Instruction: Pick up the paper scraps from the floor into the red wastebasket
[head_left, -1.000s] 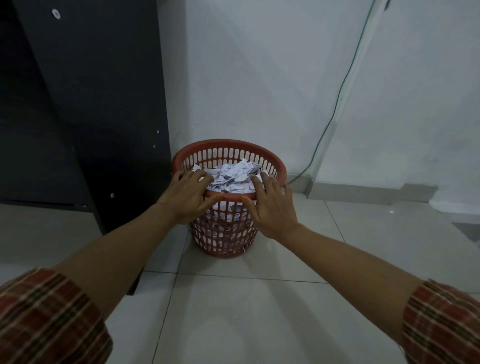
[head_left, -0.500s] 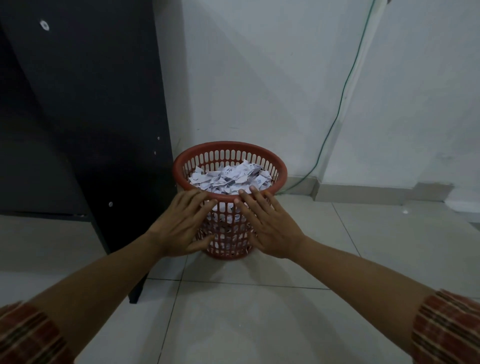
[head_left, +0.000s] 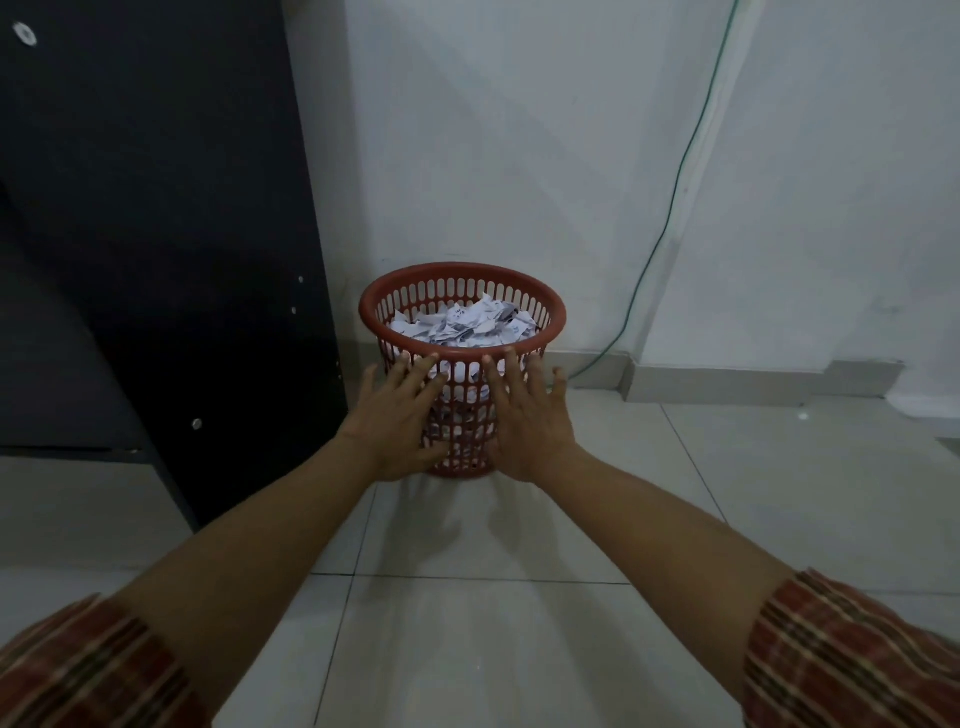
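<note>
The red wastebasket (head_left: 461, 275) stands upright on the tiled floor against the white wall. White paper scraps (head_left: 462, 325) fill it almost to the rim. My left hand (head_left: 397, 423) lies flat against the basket's near left side, fingers straight and spread. My right hand (head_left: 524, 421) lies the same way on the near right side, fingertips just under the rim. Neither hand holds anything. One small white speck (head_left: 803, 415) sits on the floor far to the right.
A dark cabinet (head_left: 156, 234) stands close to the basket's left. A green cable (head_left: 670, 208) runs down the wall to the skirting behind the basket. Pale floor tiles (head_left: 467, 623) stretch toward me and to the right.
Both hands have slid down from the basket's rim onto its near side, fingers straightening. The basket now sits farther from me.
</note>
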